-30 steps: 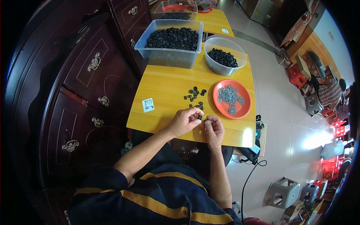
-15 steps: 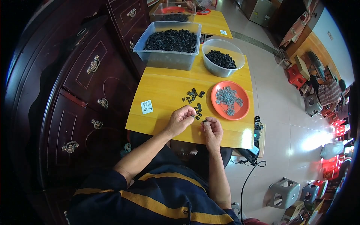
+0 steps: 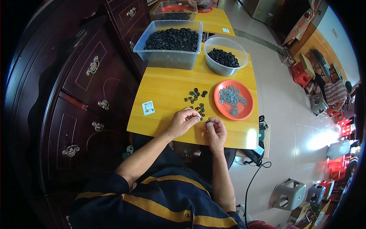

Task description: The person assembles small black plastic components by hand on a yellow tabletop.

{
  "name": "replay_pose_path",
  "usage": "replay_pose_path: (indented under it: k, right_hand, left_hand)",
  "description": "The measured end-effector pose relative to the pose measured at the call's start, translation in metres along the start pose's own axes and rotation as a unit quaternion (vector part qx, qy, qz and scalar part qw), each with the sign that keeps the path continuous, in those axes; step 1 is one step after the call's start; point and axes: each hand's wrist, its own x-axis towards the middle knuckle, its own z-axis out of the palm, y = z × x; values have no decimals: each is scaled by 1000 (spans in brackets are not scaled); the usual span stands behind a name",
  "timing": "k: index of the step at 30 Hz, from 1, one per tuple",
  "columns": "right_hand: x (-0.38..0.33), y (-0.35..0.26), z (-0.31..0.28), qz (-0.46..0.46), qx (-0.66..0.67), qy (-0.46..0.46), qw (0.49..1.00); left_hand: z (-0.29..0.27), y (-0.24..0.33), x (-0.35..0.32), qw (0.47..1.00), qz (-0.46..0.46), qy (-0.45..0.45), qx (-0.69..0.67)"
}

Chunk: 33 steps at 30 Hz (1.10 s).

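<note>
The left hand (image 3: 183, 123) is above the front part of the bench (image 3: 160, 91), with thumb and forefinger brought close together. A small black part (image 3: 201, 118) shows right at their tips; whether they grip it or only touch it, I cannot tell. The right hand (image 3: 216, 131) is just beside it, its fingers clamped on another small black piece (image 3: 207, 121), mostly hidden by the thumb and forefinger. The two hands are near each other but apart.

Just beyond the left hand, loose pieces (image 3: 196, 90) lie scattered on the bench in an uneven group, the nearest ones close to the fingertips. To their right sits a red plate (image 3: 246, 110) with a heap of thin grey metal bits (image 3: 230, 95). Behind the plate stands a clear round bowl (image 3: 223, 70), partly filled with black pieces, and left of that a clear rectangular tub (image 3: 167, 61) holds many more. A white label (image 3: 148, 108) is on the bench's left side. A dark wooden cabinet (image 3: 91, 87) stands to the left. On the floor to the right are a grey stool (image 3: 291, 192) and a black cable (image 3: 249, 187).
</note>
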Motion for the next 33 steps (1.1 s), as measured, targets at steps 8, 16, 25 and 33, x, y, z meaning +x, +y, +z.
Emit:
replay_pose_path:
  k: [8,16,25,33]
  right_hand:
    - [0,1,1,2,1,6,1000]
    - [1,2,-1,-2,-8,3,1000]
    - [2,8,-5,-2,-20,1,1000]
    - [1,3,-2,2,-23,-10,1000]
  left_hand:
    - [10,2,-2,988,-74,27,-134]
    - [7,9,-3,990,-72,-4,-118]
    - [6,16,-3,997,-51,-16,-60]
    - [8,21,2,997,-58,-21,-56]
